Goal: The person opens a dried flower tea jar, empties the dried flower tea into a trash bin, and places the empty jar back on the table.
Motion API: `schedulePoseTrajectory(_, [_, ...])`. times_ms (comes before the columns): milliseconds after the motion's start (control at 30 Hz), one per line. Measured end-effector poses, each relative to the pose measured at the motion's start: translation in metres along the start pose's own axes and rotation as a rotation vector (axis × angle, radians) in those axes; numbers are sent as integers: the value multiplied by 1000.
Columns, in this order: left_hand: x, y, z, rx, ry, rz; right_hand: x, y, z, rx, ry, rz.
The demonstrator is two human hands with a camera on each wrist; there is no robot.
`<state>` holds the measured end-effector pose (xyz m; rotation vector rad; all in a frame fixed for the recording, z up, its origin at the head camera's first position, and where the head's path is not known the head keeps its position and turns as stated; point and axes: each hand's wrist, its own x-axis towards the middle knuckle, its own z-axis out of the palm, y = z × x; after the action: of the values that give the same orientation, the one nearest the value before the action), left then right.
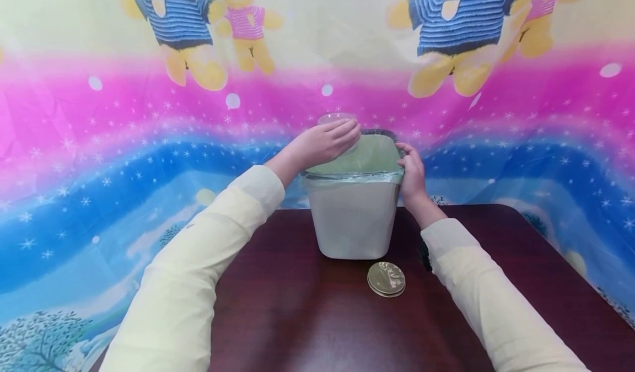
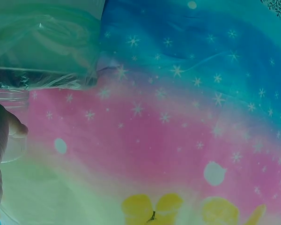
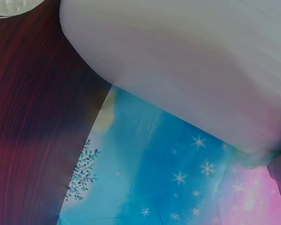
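One white waste bin stands on the dark reddish-brown tabletop in front of me, lined with a translucent green bag whose crinkled edge folds over the front rim. My left hand is up at the left of the bin's mouth, fingers pressed side by side and curled round a clear plastic jar. I hold the jar upended, its flat base uppermost and its threaded neck down close to the rim; I can't tell whether the neck touches the bag. In the left wrist view my thumb lies along the jar's wall. My right hand grips the bin's right rim, fingers bent over the edge; just a sliver of that hand shows in the right wrist view. On the tabletop, near the bin's base and a little to its right, gold-coloured round lids lie stacked, slightly out of line. Pale yellow sleeves cover my forearms. Behind everything hangs a printed backdrop: teddy bears in striped shirts above pink and blue bands strewn with white snowflakes.
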<state>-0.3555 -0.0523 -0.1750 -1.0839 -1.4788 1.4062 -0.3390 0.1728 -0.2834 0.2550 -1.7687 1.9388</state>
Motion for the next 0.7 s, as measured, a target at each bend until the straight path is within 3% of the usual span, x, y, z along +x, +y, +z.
schedulePoseTrajectory(700, [0,-2,0,4,-1,-30,2,0,1,7,-2,12])
